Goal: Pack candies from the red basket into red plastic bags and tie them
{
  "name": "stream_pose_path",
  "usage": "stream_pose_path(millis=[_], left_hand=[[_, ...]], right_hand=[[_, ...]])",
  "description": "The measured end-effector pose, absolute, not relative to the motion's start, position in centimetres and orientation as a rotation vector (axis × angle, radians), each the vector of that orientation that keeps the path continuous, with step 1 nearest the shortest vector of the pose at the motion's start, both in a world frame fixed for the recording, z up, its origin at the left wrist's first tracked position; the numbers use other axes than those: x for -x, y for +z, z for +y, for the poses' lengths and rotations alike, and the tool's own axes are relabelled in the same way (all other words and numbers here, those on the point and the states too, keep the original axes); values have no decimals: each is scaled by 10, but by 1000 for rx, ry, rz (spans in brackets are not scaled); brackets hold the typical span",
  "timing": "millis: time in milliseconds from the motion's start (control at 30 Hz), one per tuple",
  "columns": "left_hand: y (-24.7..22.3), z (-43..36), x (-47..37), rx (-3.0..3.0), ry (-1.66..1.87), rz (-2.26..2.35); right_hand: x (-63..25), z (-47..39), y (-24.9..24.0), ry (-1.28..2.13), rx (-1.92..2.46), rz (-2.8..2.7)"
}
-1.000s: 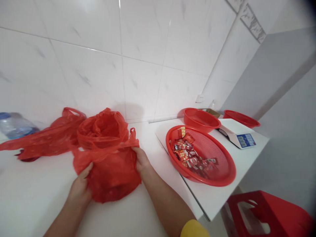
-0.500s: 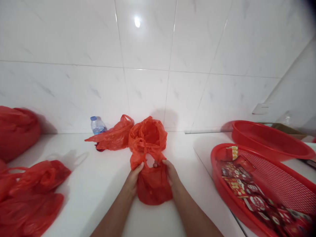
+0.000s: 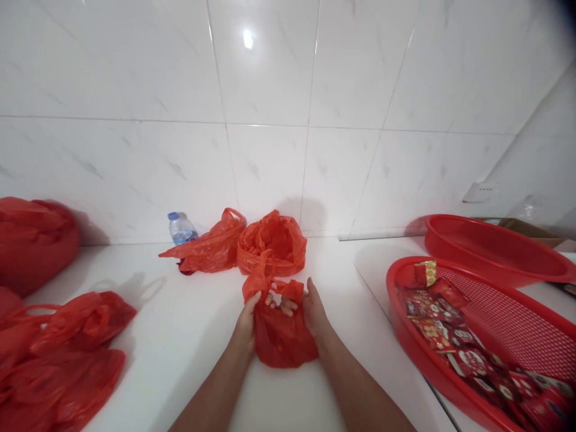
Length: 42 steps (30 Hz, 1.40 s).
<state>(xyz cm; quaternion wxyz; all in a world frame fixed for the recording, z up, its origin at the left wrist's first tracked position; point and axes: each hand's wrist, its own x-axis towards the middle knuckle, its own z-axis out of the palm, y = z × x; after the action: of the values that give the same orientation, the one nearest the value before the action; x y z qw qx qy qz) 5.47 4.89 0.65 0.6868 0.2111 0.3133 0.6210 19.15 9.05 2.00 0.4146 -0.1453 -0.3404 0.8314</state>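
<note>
A small red plastic bag [image 3: 284, 342] hangs between my two hands over the white table. My left hand [image 3: 248, 318] is closed on its left side, the thumb on the plastic and fingertips showing in the gap at the top. On the right side, my right hand [image 3: 315, 309] has its thumb raised apart from the bag, while its fingers curl behind and through the handle opening. Just beyond sits an open, crumpled red bag [image 3: 274, 243], and a flatter red bag [image 3: 211, 249] lies to its left.
A clear bottle with a blue cap [image 3: 180, 229] is near the wall. Red bags [image 3: 67, 336] and a large red bundle [image 3: 36, 240] lie left. At right are a red basket [image 3: 517, 309] with small packets and a red basin [image 3: 490, 246].
The small bag has come away from the open bag behind it. My right thumb has lifted off the plastic, and more fingertips show in the handle opening. The view has shifted slightly.
</note>
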Motion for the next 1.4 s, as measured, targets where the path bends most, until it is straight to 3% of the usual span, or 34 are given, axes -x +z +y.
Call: stream_pose_path(millis=[467,733,833,967,1300,1400], left_hand=[[6,52,-65,-608,1499,751],[0,49,-70,-850,1652,989],[11,40,-72,-1106,1793,1088],[20,34,-74,-1359,1721,1250],[5,46,-61,-860,1580,1058],[3,47,-58,-819,1591,1048]], right_hand=[[-189,91,13,1945,364,-1287],[-189,104,-3,1937,574,-835],[-190,108,-4,1897,613,-824],[-191,110,-7,1849,656,-896],[-195,93,4,2108,400,-821],[-196,95,3,2016,483,-949]])
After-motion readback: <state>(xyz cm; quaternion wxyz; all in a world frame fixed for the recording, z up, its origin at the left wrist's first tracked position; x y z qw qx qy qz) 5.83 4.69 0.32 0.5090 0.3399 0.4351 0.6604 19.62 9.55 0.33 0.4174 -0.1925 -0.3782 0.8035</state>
